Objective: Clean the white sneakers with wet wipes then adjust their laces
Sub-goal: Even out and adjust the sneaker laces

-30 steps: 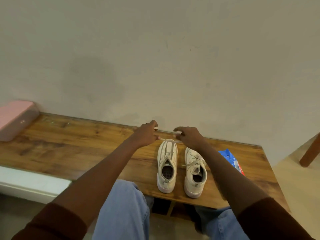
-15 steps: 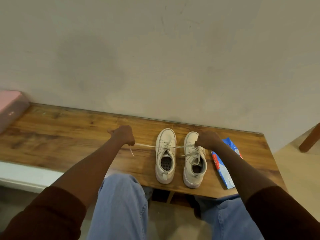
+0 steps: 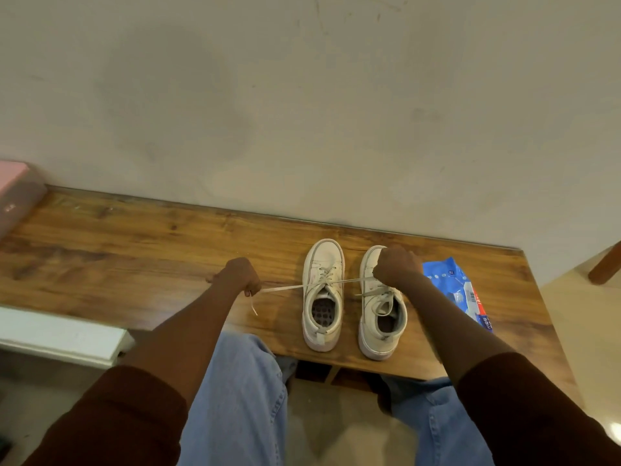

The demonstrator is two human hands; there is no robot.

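I observe a wooden table (image 3: 134, 250) set against the wall (image 3: 302, 95). Two white sneakers stand on it side by side, toes to the wall: the left-side sneaker (image 3: 323, 264) and the right-side sneaker (image 3: 379, 331). A blue wipes pack (image 3: 450, 280) lies just beside the latter. The left hand (image 3: 239, 274) is fisted round one end of the lace (image 3: 285, 288); the right hand (image 3: 396, 265), over the right-side toe, grips the other end. The lace runs taut across the left-side sneaker

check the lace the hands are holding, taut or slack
Taut. The lace runs straight from the left hand across one sneaker to the right hand; only its end dangles loose below the left hand.
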